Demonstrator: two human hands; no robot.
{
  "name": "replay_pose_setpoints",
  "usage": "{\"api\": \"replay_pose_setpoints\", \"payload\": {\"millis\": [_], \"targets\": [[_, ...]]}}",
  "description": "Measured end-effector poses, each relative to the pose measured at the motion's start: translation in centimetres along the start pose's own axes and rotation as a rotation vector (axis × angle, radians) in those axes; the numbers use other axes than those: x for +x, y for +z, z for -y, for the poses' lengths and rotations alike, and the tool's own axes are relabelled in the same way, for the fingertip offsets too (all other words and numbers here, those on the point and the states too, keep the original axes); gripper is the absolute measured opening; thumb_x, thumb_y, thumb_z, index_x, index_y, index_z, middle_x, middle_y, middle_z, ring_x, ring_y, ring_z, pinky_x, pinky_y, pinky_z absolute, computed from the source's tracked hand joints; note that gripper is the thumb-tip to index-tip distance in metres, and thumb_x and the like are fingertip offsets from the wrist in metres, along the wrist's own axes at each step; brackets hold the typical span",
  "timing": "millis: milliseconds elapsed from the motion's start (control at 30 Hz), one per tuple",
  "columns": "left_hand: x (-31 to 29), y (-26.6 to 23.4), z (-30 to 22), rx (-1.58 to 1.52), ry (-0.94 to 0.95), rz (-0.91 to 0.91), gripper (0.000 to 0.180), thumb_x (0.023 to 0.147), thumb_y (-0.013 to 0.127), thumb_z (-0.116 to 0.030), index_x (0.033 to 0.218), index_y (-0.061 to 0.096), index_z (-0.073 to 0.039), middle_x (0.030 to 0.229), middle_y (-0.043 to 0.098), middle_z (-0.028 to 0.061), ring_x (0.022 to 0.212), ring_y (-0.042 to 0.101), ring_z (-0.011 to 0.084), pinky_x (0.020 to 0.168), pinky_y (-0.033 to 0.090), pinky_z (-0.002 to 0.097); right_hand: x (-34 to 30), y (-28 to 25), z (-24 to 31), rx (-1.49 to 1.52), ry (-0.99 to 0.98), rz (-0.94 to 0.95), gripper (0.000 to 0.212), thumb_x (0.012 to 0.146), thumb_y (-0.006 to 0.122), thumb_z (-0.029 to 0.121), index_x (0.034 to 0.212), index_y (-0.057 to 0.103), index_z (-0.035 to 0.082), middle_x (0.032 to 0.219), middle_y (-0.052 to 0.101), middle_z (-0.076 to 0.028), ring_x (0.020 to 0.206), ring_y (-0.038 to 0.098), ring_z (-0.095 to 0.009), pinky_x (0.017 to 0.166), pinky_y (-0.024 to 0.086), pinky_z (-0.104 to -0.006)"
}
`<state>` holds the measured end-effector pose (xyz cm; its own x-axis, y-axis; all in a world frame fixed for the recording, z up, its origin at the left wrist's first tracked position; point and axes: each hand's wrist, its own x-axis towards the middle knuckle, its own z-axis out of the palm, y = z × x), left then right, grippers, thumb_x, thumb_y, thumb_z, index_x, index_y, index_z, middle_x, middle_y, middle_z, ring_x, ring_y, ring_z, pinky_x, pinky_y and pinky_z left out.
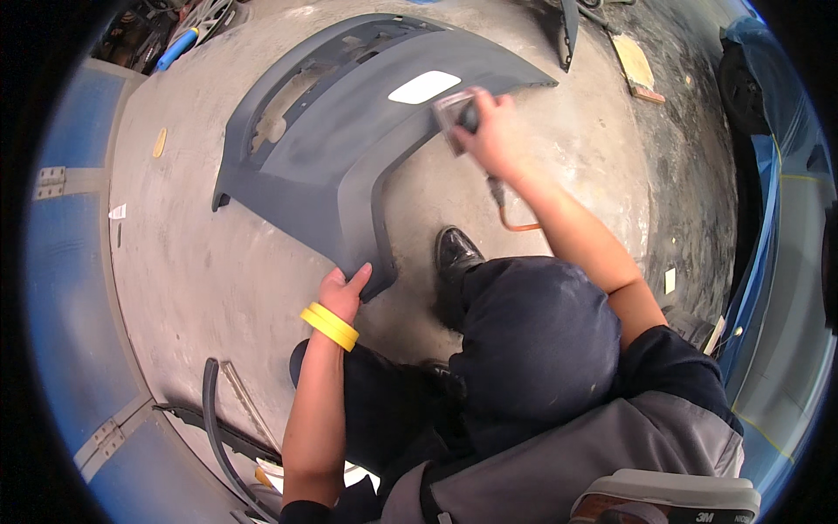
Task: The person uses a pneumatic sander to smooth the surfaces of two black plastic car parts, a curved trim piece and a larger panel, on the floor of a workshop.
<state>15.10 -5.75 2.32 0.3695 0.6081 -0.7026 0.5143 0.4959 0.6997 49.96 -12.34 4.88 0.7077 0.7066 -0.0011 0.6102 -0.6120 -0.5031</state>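
A large dark grey car bumper cover (323,166) lies on the concrete floor in front of me, with a bright white rounded patch (425,86) on its surface. My left hand (343,293) is closed round its near corner, thumb on top. Two rolls of yellow masking tape (330,327) circle my left wrist. My right hand (491,131) grips a small hand-held sander (449,112), whose pad is against or just over the bumper's edge right of the white patch; motion blurs both. An orange hose (519,228) trails from the sander beneath my forearm.
Blue metal panels (74,262) stand along the left. A yellowish pad (630,61) lies at the far right, near a vehicle part under blue film (768,175). Black trim strips (212,410) lie by my left forearm. My shoe (457,251) is beside the bumper.
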Motion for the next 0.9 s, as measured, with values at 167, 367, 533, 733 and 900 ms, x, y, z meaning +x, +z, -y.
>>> {"api": "replay_pose_setpoints", "payload": {"millis": [167, 367, 533, 733, 900], "targets": [[0.4, 0.2, 0.8, 0.036, 0.018, -0.010, 0.031, 0.094, 0.076, -0.025, 0.108, 0.068, 0.001, 0.089, 0.070, 0.0030, 0.069, 0.058, 0.0100, 0.058, 0.046, 0.0283, 0.4, -1.0, 0.5, -0.033, 0.008, -0.011, 0.067, 0.080, 0.082, 0.032, 0.139, 0.055, 0.016, 0.117, 0.057, -0.024, 0.101, 0.066, -0.043, 0.088, 0.056, -0.0487], [-0.2, 1.2, 0.2, 0.014, -0.004, 0.016, 0.028, 0.095, 0.074, -0.027, 0.112, 0.068, -0.005, 0.094, 0.071, 0.0015, 0.074, 0.062, 0.0105, 0.059, 0.046, 0.0262, -7.0, 1.5, 6.9, 0.007, -0.505, 0.372, 0.066, 0.079, 0.079, 0.021, 0.140, 0.053, 0.019, 0.120, 0.051, -0.023, 0.084, 0.070, -0.042, 0.075, 0.059, -0.0503], [-1.0, 2.2, -0.8, -0.008, -0.029, 0.016, 0.027, 0.095, 0.074, -0.026, 0.112, 0.069, -0.005, 0.094, 0.072, 0.0002, 0.074, 0.062, 0.0094, 0.056, 0.045, 0.0254, -3.8, 0.4, 3.0, 0.023, -0.270, 0.108, 0.067, 0.081, 0.081, 0.026, 0.142, 0.053, 0.018, 0.118, 0.054, -0.024, 0.087, 0.069, -0.044, 0.078, 0.059, -0.0497], [-1.9, 3.0, -1.4, -0.008, -0.041, 0.026, 0.027, 0.095, 0.073, -0.026, 0.112, 0.069, -0.006, 0.096, 0.072, 0.0001, 0.076, 0.063, 0.0094, 0.056, 0.045, 0.0251, 6.0, -1.1, -8.0, 0.068, 0.120, -0.049, 0.081, 0.077, 0.084, 0.039, 0.146, 0.049, 0.015, 0.126, 0.057, -0.031, 0.110, 0.065, -0.046, 0.097, 0.054, -0.0476], [-2.3, 2.7, -1.2, -0.010, -0.048, 0.004, 0.028, 0.095, 0.074, -0.028, 0.111, 0.069, -0.005, 0.093, 0.071, 0.0002, 0.073, 0.061, 0.0098, 0.055, 0.045, 0.0262, 11.6, -1.3, -15.2, 0.012, 0.332, -0.051, 0.083, 0.075, 0.085, 0.044, 0.143, 0.053, 0.009, 0.122, 0.068, -0.027, 0.113, 0.067, -0.040, 0.098, 0.054, -0.0433]]}}
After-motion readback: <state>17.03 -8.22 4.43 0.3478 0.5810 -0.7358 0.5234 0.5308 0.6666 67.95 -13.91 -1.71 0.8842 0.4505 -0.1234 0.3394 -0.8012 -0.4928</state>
